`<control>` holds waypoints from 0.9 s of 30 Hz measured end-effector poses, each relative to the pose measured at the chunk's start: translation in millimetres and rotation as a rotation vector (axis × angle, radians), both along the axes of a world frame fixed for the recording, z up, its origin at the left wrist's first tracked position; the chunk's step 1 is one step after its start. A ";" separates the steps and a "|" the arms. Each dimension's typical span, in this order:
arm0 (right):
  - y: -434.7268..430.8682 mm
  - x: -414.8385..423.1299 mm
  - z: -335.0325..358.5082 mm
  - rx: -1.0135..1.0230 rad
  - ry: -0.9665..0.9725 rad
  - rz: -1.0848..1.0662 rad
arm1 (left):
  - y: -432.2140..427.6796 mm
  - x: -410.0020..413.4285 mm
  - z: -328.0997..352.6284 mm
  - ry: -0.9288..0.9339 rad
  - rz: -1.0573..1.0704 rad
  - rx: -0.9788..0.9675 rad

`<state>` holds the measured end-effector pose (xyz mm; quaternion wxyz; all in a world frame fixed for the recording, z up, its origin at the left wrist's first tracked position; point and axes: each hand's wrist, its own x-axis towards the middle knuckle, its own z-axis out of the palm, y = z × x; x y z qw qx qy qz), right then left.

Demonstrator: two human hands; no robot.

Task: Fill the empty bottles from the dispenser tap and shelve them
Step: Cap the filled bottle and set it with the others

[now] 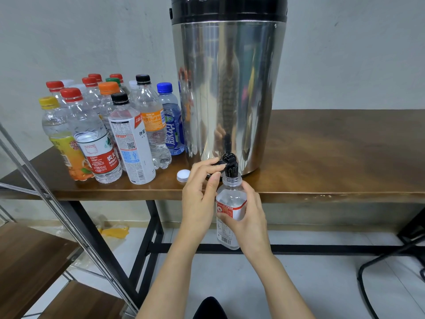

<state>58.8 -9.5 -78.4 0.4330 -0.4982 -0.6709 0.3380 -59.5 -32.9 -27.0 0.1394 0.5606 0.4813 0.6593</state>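
- A wooden shelf rack [34, 256] with metal posts stands nearest, at the lower left, just beside the end of the tabletop [333, 153].
- The right hand [250, 217] is curled round a small clear bottle [230, 207] with a red-and-white label. It holds the bottle upright in front of the tabletop's edge, with the open mouth up against the spout.
- The left hand [199, 199] reaches up beside it, thumb and fingertips pinching the side lever of the black tap [230, 165].
- I can't tell whether water is running.
- A white cap [183, 174] lies loose on the brown wood, just left of the tap.
- Further left stands a cluster of capped bottles [110, 125], all upright, with red, orange, yellow, black and blue tops.
- The tall steel dispenser [227, 88], black-banded at the top, rises behind the tap, near a pale wall [92, 38].
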 end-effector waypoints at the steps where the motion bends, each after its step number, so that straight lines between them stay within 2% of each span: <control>1: 0.2 -0.1 0.1 -0.002 -0.002 -0.001 | -0.1 -0.2 -0.3 -0.002 0.000 -0.003; 27: -1.6 1.5 1.7 -0.002 0.007 0.016 | -1.2 0.2 1.0 0.003 -0.001 -0.014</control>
